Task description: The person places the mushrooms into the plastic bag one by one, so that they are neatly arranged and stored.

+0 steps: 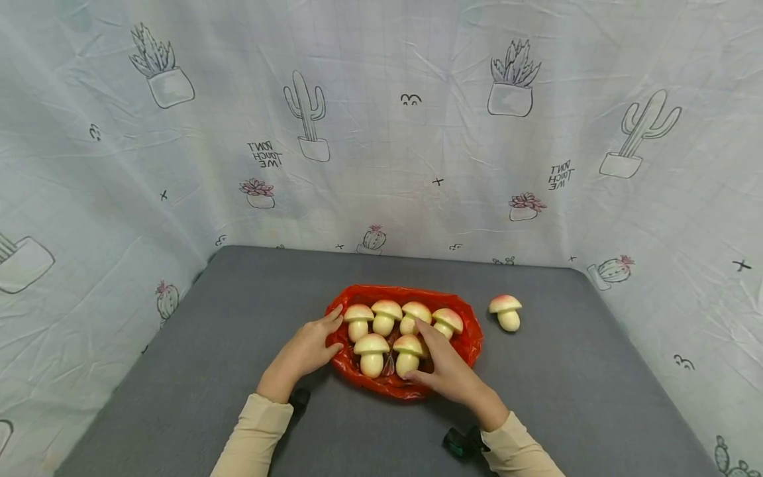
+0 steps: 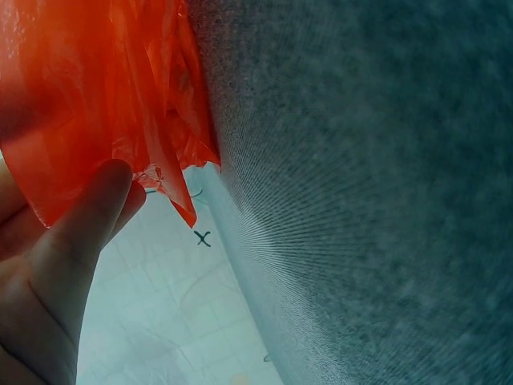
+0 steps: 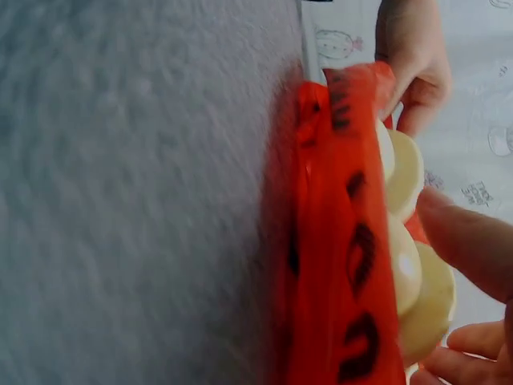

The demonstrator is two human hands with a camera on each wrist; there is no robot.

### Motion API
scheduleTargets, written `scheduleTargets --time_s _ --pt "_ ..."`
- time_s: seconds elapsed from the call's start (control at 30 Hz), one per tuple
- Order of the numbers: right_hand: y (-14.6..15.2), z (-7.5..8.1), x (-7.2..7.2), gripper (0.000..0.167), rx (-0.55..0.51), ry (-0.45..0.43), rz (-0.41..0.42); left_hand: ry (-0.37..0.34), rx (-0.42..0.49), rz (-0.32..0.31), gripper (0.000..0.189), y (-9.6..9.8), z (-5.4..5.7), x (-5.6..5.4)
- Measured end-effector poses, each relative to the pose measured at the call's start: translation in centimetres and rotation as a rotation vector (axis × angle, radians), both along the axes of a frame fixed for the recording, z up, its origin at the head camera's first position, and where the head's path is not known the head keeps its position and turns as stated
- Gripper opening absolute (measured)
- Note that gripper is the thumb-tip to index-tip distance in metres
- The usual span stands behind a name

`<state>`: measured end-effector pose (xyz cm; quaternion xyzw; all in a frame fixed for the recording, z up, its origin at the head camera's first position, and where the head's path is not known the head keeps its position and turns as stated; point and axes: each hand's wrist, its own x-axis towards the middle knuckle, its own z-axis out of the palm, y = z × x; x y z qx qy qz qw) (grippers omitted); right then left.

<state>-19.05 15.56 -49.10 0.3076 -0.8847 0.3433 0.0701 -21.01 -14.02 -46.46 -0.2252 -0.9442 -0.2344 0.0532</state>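
Observation:
A red plastic bag (image 1: 401,391) lies spread wide on the grey table, with several toy mushrooms inside in two rows. Its left edge is between the thumb and fingers of my left hand (image 1: 306,348); the left wrist view shows the thumb (image 2: 96,204) against the red plastic. My right hand (image 1: 448,368) reaches over the bag's front right side and holds a mushroom (image 1: 408,361) in the front row, thumb near its stem and fingers by its cap. Pale caps (image 3: 425,309) show beside the right thumb (image 3: 461,237) in the right wrist view. The palm hides part of the bag's contents.
One more mushroom (image 1: 505,313) lies on the grey table (image 1: 572,384) to the right of the bag. A white curtain (image 1: 381,132) printed with cacti hangs behind and along both sides of the table.

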Motion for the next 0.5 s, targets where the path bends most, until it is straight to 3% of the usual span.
scheduleTargets --time_s 0.5 --pt "2.8 1.7 -0.3 0.077 -0.141 0.109 -0.122 0.007 -0.011 -0.009 0.054 -0.1 -0.2 -0.2"
